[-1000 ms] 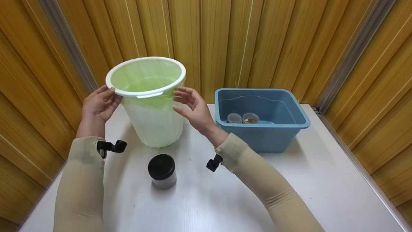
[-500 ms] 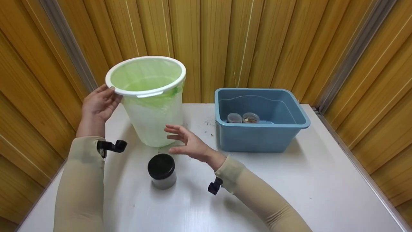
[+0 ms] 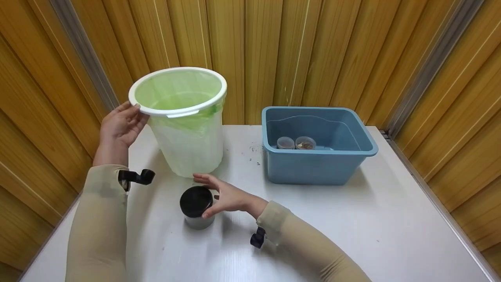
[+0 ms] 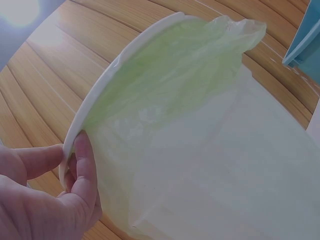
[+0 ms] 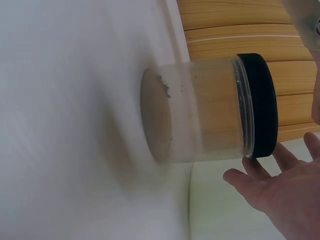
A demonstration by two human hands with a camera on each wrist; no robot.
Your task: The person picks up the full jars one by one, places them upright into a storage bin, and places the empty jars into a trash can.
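Left hand [image 3: 119, 127] pinched on white rim of bin [image 3: 184, 129], upright on worktop [image 3: 352, 219]. Right hand [image 3: 227, 196] spread, fingertips at black lid of jar [image 3: 197, 207], gripping nothing, before the bin.

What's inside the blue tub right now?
Two small clear containers stand side by side on the floor of the blue tub, toward its back left; the right one holds brownish bits. The near wall hides the front floor.
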